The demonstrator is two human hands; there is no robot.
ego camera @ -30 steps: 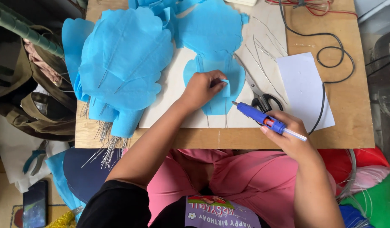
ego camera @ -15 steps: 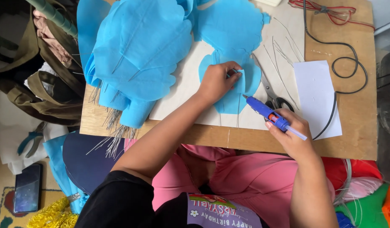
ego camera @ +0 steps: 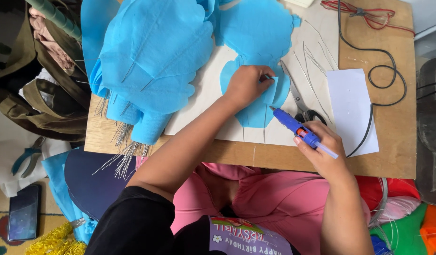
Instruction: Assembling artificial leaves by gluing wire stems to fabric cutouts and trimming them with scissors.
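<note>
The left hand point(ego camera: 246, 85) pinches a folded edge of the blue fabric petal point(ego camera: 258, 106) lying flat on the white board point(ego camera: 204, 113), while the right hand point(ego camera: 322, 151), at 4 o'clock from it, is closed around a blue glue gun point(ego camera: 296, 128) whose nozzle touches the petal. Scissors point(ego camera: 307, 113) and thin wires point(ego camera: 312, 61) lie at 3 o'clock of the petal. A heap of finished blue petals point(ego camera: 152, 61) crowds the board at 10 o'clock, and a black cable point(ego camera: 383, 85) loops past the white paper point(ego camera: 352, 108).
</note>
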